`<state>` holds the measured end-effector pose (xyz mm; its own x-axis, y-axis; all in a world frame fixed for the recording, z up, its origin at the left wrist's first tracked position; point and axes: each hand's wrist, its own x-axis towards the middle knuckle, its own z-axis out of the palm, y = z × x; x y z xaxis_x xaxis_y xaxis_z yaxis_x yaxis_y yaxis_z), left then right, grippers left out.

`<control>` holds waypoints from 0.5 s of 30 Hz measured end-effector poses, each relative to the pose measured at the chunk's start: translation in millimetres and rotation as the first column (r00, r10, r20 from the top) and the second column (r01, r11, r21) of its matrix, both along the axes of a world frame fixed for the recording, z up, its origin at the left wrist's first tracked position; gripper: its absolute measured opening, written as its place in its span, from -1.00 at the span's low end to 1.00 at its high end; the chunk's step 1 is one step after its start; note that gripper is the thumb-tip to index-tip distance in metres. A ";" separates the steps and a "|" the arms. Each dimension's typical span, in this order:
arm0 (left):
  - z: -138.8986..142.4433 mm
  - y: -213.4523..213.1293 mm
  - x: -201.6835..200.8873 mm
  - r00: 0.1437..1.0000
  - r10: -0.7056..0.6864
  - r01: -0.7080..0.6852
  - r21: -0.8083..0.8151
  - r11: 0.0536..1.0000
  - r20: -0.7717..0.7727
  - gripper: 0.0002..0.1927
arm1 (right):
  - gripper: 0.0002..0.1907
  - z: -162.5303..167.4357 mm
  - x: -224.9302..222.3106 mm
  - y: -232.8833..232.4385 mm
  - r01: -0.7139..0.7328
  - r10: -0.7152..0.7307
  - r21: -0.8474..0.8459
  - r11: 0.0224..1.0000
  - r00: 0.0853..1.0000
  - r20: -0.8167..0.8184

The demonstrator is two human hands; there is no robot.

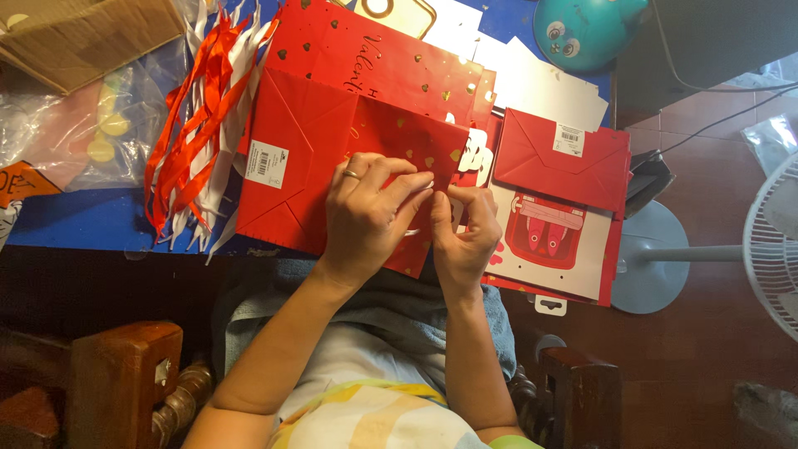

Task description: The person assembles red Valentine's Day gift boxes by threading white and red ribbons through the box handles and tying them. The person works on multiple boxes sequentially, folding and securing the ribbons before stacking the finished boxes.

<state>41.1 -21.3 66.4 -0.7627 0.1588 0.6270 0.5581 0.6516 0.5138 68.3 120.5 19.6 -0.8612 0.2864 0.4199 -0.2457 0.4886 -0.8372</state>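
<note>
A flat, folded red paper gift bag (316, 141) with gold hearts and a white barcode sticker lies on the blue table (75, 220) in front of me. My left hand (370, 212), a ring on one finger, presses down on the bag's right edge. My right hand (461, 233) sits just beside it, fingertips pinching at the same edge. What the fingertips pinch is too small to tell. The two hands touch at the fingertips.
A bunch of red and white ribbons (195, 125) lies left of the bag. More folded red bags (561, 158) and white cards are stacked on the right. A cardboard box (83, 33) sits far left, a teal round toy (586, 29) at the top, a fan (773, 241) at right.
</note>
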 end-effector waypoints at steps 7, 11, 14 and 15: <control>-14.5 0.8 -3.7 0.997 -0.062 0.053 0.166 0.985 0.045 -0.86 | -0.91 -1.9 1.2 5.6 -0.042 0.043 0.026 0.999 0.999 -0.016; -20.0 -1.4 -5.5 0.995 -0.077 0.064 0.201 0.978 0.057 -0.86 | -0.74 2.1 -2.0 11.4 -0.052 0.088 -0.274 0.960 0.989 0.122; -22.3 -1.3 -7.2 0.994 -0.087 0.070 0.216 0.974 0.069 -0.87 | -0.76 8.0 -3.4 17.2 -0.130 0.164 -0.266 0.955 0.980 0.110; -22.8 -1.2 -7.5 0.993 -0.090 0.072 0.222 0.972 0.071 -0.88 | -0.76 9.8 -4.3 20.2 -0.167 0.204 -0.265 0.950 0.972 0.116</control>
